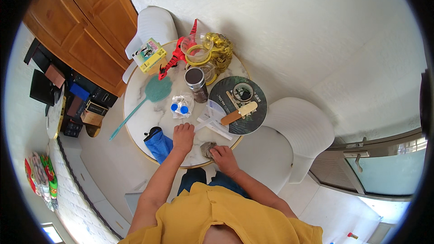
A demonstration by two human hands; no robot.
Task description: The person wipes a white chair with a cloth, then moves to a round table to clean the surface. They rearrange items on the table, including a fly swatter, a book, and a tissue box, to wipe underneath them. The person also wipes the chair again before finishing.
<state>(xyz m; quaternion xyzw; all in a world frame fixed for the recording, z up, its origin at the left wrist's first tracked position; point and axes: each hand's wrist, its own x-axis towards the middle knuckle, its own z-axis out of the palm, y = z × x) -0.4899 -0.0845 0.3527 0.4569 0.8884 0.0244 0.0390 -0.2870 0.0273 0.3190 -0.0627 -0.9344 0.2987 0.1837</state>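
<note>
My left hand [183, 138] rests on the marble-patterned round table [162, 118] with its fingers curled. Its edge meets the end of the pale handle [206, 122] of a round dark hand fan [220, 89]; whether it grips the handle is unclear. Just left of this hand lies a blue fabric pouch [158, 145] with a dark opening. My right hand [225, 160] holds a crumpled grey-brown cloth [207, 149] against the table near its front edge. On the fan sit a roll of tape [243, 92] and an ice-cream-bar-shaped object [239, 113]. Printed papers [217, 127] lie partly under it.
Beyond my hands are a white bundle with blue caps [179, 107], a tumbler [196, 84], a teal fly swatter [157, 89], a red toy dinosaur [178, 54], a clear plastic tub [197, 48], a gold figurine [222, 52] and boxes [149, 55]. White chairs [300, 125] flank the table.
</note>
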